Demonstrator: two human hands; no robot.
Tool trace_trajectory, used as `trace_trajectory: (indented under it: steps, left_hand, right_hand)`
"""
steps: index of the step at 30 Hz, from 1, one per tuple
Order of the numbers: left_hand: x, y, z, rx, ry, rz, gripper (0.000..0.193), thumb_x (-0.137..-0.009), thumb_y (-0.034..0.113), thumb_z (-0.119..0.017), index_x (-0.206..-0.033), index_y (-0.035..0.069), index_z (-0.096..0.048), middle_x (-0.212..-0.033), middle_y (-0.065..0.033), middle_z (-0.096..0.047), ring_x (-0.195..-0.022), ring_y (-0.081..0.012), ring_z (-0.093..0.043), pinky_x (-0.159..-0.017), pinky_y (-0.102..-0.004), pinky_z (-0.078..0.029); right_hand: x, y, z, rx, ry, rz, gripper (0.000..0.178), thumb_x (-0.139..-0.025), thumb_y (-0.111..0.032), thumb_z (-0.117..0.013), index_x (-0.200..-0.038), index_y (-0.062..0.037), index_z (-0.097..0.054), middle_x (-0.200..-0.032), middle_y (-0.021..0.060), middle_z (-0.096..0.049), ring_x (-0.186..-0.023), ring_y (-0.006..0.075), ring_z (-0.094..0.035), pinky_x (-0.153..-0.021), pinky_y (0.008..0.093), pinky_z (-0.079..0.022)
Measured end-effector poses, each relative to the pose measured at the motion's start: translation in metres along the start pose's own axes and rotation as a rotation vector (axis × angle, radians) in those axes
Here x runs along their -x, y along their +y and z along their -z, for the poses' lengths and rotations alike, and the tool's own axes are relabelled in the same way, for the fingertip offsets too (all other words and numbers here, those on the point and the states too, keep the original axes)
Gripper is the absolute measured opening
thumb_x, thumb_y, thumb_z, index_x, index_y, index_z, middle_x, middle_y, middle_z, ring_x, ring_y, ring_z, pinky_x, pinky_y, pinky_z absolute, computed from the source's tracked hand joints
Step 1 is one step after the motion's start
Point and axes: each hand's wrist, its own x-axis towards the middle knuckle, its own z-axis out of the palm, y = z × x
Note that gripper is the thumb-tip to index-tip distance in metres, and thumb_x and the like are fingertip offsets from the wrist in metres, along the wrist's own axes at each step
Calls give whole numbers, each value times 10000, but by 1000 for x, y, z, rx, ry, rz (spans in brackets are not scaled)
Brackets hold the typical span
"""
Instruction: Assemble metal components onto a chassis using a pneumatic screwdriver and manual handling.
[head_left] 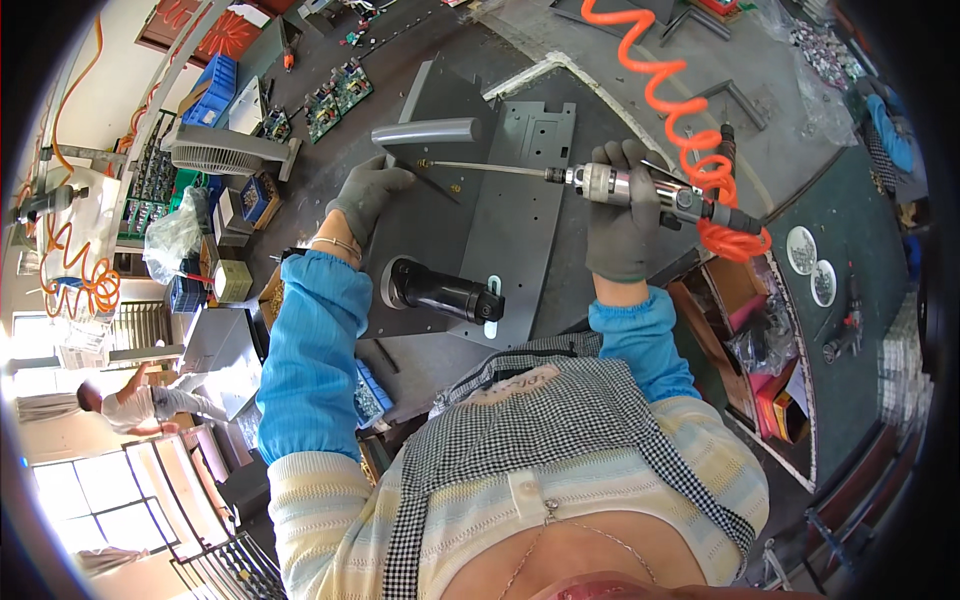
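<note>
My right hand (622, 222), in a grey glove, is wrapped round a silver air screwdriver (608, 186). Its long thin bit (490, 167) points left and ends at a small brass-coloured screw (424, 163). My left hand (368, 194), also gloved, pinches the end of a narrow dark metal strip (425, 181) close to the bit's tip. Another brass-coloured screw (456, 188) shows beside the strip. Beneath lies a folded grey sheet-metal housing (520, 215) with holes. A black cylindrical part (440, 291) lies across its near side, and a grey tube-like piece (425, 131) is at its far side.
An orange coiled air hose (690, 110) hangs down at the right. Green circuit boards (338, 98) lie at the back left. White dishes (803, 250) of small parts stand on the right-hand bench. Boxes and bins (258, 197) crowd the left, where another person (150, 400) is farther off.
</note>
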Motion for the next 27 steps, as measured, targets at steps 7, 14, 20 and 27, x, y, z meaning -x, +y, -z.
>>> trace_trajectory:
  steps: [7,14,20,27]
  left_hand:
    - [-4,-1,-2,18,-15,-7,491,-783,70,-661,-1265,-6,-607,-1068,-145,-678,-922,-267,-670,-845,-387,-547]
    - [-15,-22,12,-36,-38,-88,469,-798,107,-687,-1252,12,-621,-1081,-140,-686,-926,-255,-675,-866,-390,-537]
    - [25,-14,43,-305,-86,-239,564,-908,265,-670,-1386,5,-524,-1222,-136,-639,-1084,-229,-633,-950,-359,-506]
    - [107,-142,213,-226,495,-47,556,-922,311,-649,-1389,32,-538,-1247,-149,-659,-1131,-244,-634,-975,-343,-495]
  right_hand:
    - [-10,8,18,12,-21,-20,234,-916,-155,-587,-1080,4,-638,-1067,141,-666,-1044,263,-638,-1016,444,-500]
    - [-2,7,5,18,-222,-95,264,-900,-158,-622,-1126,-25,-594,-1064,134,-661,-975,251,-638,-858,361,-541]
    - [-22,7,35,27,-230,-173,367,-947,-256,-579,-1197,11,-599,-1138,145,-654,-1053,272,-624,-973,433,-493]
    - [-40,3,51,-60,-205,-349,416,-982,-266,-541,-1259,42,-576,-1211,175,-651,-1120,302,-618,-1045,460,-459]
